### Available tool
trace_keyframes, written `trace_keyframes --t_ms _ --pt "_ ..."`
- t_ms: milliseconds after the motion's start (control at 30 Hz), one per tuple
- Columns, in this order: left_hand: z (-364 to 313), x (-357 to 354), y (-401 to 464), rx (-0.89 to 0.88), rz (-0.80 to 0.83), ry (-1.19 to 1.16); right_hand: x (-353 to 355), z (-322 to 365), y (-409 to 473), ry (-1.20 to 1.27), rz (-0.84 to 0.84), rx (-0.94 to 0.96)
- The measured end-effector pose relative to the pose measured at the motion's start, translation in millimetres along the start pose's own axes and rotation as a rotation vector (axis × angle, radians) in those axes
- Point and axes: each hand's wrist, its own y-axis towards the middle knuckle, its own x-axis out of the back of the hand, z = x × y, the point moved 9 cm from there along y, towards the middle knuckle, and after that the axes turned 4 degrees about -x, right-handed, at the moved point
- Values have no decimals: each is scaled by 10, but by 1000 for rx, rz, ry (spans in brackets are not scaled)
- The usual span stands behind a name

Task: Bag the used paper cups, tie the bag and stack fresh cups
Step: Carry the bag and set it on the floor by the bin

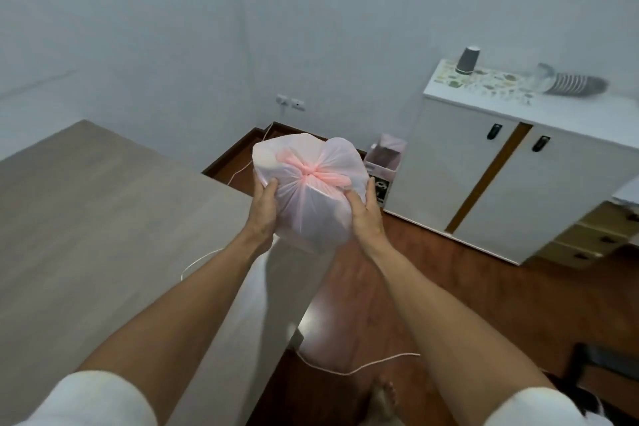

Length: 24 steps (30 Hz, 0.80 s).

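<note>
You hold the bag (pixel 311 190) out in front of you in mid-air, above the wood floor (pixel 432 287) and just right of the table (pixel 96 218). Your left hand (pixel 263 209) grasps its left side, thumb up along the plastic, and your right hand (pixel 366 213) grasps its right side in the same way. The bag is pale pink and see-through, its neck tied in a pink knot (pixel 309 169) that faces you; what is inside cannot be made out.

Far right stands a white cabinet (pixel 484 176) with two doors. On its top, near the left end, one grey cup (pixel 467 60) stands upside down. To the right of it lies a stack (pixel 575 84) of cups on its side, blurred, perhaps partly in a clear sleeve. A small bin (pixel 383 164) lined in pink sits on the floor between the bag and the cabinet. A thin white cord (pixel 359 368) trails over the floor near your bare foot (pixel 383 398).
</note>
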Motion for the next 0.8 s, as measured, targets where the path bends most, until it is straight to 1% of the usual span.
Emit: trace_keyframes --t_ms 100,200,233,267,367,433,500,600,700,800 --pt "171 -707 375 14 71 12 562 4 478 51 -71 10" --pt "278 -1244 769 8 108 55 982 13 909 65 -118 -8" --pt "308 -1369 887 8 115 75 1069 0 1020 49 -123 -19" --pt "356 -1669 1100 8 115 53 1283 15 1282 34 -125 -33" --pt "344 -2016 1367 -35 129 -11 1510 96 1585 -5 -113 -33" --pt "400 -2355 1638 -23 113 -39 1721 171 1959 -30 -106 -33" --pt "436 -2558 1839 -3 100 -51 1836 204 2268 -24 -82 -39" --pt "449 -2741 2208 -17 76 12 1897 275 2699 -15 -75 -31" --pt "520 -2817 2657 -16 42 38 1840 290 3157 -1 -57 -43" --pt "588 -2897 3212 -14 50 35 1704 286 3720 13 -40 -57"
